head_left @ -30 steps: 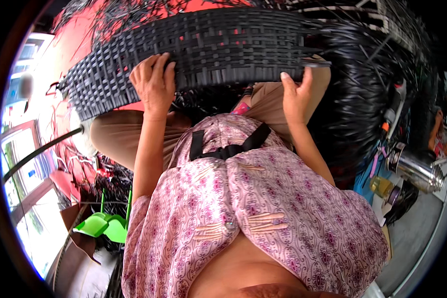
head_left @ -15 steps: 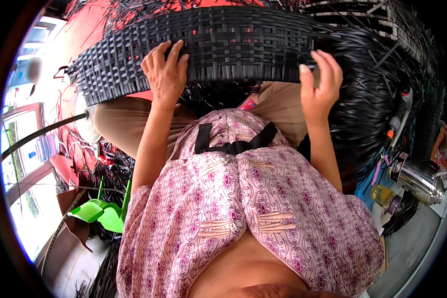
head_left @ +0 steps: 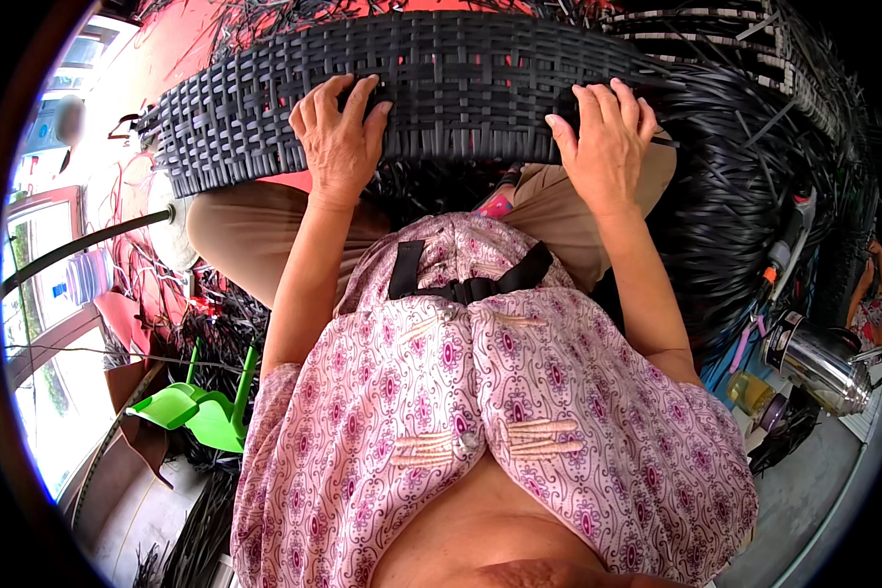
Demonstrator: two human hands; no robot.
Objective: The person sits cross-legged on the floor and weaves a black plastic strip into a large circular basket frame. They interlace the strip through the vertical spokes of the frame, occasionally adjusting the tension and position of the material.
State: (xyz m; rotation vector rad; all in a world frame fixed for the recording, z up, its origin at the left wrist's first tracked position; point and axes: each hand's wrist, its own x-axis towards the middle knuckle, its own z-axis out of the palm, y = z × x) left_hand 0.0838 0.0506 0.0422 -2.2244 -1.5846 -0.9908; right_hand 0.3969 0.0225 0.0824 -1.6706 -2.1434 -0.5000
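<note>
Across my lap lies a long curved panel of black woven strips, its weave open enough to show red through the gaps. My left hand rests on the panel's near part left of the middle, fingers spread over the weave. Toward the right end, my right hand lies on the near edge with its fingers stretched out and a little apart. Neither hand has a strip visible in its fingers. Loose black strips spread out in a thick bundle beyond my right hand.
At the left sit green plastic scoops and a dark curved rod. To the right stand a steel flask and a jar with yellowish contents. A woven frame is at the far right.
My right hand has come down from above the panel's right end and moved left onto its near edge. My left hand has shifted slightly right.
</note>
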